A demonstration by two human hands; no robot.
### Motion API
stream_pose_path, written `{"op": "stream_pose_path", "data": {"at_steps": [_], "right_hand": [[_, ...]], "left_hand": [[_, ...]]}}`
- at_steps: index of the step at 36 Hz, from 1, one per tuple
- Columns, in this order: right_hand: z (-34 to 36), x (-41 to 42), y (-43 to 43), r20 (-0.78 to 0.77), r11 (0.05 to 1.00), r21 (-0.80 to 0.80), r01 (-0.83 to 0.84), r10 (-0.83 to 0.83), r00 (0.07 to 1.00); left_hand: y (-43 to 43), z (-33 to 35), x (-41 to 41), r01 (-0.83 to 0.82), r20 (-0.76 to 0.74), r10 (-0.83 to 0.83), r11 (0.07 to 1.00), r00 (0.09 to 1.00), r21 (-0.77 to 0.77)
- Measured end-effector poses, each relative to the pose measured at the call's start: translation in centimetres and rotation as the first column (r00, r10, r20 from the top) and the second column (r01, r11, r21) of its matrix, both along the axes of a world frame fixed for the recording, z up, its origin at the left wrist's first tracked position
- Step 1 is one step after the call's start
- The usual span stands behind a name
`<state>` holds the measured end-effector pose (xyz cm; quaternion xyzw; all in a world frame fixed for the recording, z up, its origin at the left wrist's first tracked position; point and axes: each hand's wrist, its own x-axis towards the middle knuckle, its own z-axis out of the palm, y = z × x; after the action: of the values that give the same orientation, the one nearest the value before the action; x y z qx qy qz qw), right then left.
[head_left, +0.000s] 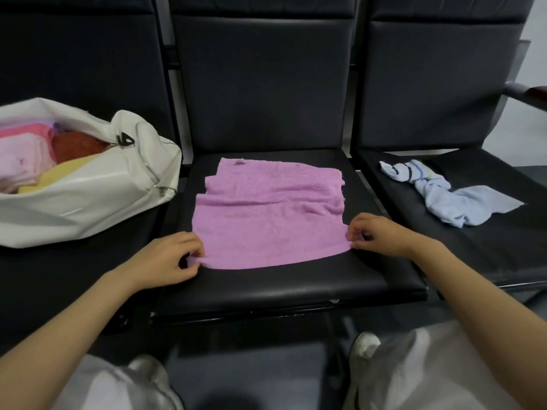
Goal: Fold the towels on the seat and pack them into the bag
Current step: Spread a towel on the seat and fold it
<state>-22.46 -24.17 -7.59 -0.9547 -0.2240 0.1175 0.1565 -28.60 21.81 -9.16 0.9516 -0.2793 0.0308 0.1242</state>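
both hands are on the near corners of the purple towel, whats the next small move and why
Probably lift the near edge and carry it to the far edge, folding the purple towel in half. It lies spread nearly flat on the middle seat, and the left hand and right hand each pinch a near corner.

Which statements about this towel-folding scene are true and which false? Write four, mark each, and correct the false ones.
1. The left hand and right hand pinch near corners of the purple towel. True.
2. The purple towel lies in the bag. False: it lies spread on the middle seat.
3. The blue towel lies crumpled on the right seat. True.
4. The bag is shut. False: it is open, with packed towels showing inside.
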Motion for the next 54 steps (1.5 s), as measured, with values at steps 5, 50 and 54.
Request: {"op": "stream_pose_path", "data": {"at_steps": [5, 50, 54], "right_hand": [[-1.1, -0.6, 0.7, 0.155, 1.0, 0.001, 0.02, -0.02, 0.988], [24.1, 0.2, 3.8, -0.001, 0.665, 0.656, 0.358, -0.473, 0.881], [23.5, 0.8, 3.9, -0.067, 0.681, 0.63, 0.372, -0.43, 0.9]], "left_hand": [[-0.8, -0.5, 0.5, -0.068, 0.076, 0.078, 0.99, 0.994, -0.125], [-3.6, 23.5, 3.5, -0.463, -0.362, 0.308, 0.388, 0.88, -0.797], [-4.4, 23.3, 4.0, -0.457, -0.37, 0.274, 0.423, 0.888, -0.783]]}}
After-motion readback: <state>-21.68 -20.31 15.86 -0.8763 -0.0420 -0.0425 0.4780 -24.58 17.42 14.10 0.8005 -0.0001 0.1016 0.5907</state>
